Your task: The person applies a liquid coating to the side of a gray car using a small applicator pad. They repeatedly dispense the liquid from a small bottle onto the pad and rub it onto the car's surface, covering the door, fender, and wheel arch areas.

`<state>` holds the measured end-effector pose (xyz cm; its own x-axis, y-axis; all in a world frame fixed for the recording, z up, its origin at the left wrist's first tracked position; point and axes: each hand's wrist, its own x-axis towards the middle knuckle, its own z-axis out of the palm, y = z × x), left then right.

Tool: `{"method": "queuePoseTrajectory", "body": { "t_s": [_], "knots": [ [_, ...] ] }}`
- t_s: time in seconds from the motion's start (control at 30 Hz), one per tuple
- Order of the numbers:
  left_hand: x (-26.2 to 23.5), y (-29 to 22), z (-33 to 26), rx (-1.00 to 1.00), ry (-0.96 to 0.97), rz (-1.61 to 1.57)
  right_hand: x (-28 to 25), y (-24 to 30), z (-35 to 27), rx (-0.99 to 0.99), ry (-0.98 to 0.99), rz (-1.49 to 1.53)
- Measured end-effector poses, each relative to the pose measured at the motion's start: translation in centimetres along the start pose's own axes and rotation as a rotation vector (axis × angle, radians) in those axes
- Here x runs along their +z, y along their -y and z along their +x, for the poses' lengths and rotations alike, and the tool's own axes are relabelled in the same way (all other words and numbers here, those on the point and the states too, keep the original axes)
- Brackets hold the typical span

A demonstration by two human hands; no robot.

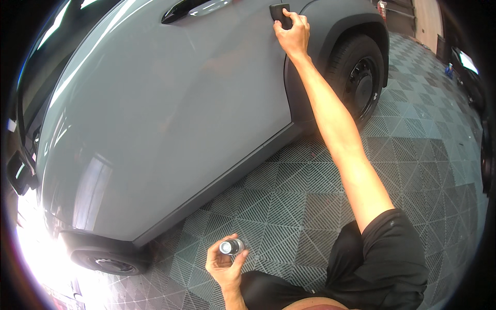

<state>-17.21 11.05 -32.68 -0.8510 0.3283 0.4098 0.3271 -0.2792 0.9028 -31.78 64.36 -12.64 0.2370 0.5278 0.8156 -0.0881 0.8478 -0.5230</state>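
My right hand (293,35) is stretched far forward, fingers closed around a black applicator block (280,11). The block lies against the grey car body (170,103), close to the rear edge of the door. Low in the view, my left hand (225,266) grips a small bottle (232,247) with a pale round top, held between thumb and fingers over the floor. The bottle's lower part is mostly hidden by its top and my fingers. A black and silver door handle (188,9) sits left of my right hand.
The car's rear wheel (360,77) stands right of my right forearm, its front wheel (111,262) at lower left. A side mirror (20,173) juts out at far left. Ribbed grey floor tiles (279,206) run beneath me. A small blue bottle (449,71) stands at far right.
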Motion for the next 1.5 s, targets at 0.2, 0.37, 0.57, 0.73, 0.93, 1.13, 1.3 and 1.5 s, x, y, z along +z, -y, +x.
{"method": "queuePoseTrajectory", "body": {
  "t_s": [0.2,0.37,0.57,0.73,0.93,1.13,1.3,1.5],
  "knots": [
    [-0.5,-0.4,0.1,-0.015,-0.008,0.016,0.1,0.7,-2.1,-0.026,-0.024,-0.001],
    [-0.4,-0.2,0.3,0.006,0.008,-0.028,0.6,4.3,-5.4,-0.014,0.022,0.050],
    [-1.1,-0.5,0.2,0.021,0.008,-0.031,2.6,10.4,-10.2,-0.005,0.025,0.147],
    [-1.9,-0.6,-0.1,0.000,-0.030,-0.095,4.1,15.6,-14.8,-0.085,0.063,0.208],
    [-2.2,-2.5,-0.6,0.024,-0.026,-0.083,6.4,22.7,-19.5,-0.130,0.105,0.213],
    [-3.9,-3.3,-1.7,0.026,-0.049,-0.075,8.6,29.4,-24.0,-0.135,0.129,0.301],
    [-4.0,-4.7,-0.4,0.066,-0.080,-0.042,10.0,32.8,-27.1,-0.126,0.179,0.344],
    [-3.2,-6.4,4.3,0.224,0.014,0.052,11.0,34.2,-29.2,-0.194,0.204,0.359]
  ]
}}
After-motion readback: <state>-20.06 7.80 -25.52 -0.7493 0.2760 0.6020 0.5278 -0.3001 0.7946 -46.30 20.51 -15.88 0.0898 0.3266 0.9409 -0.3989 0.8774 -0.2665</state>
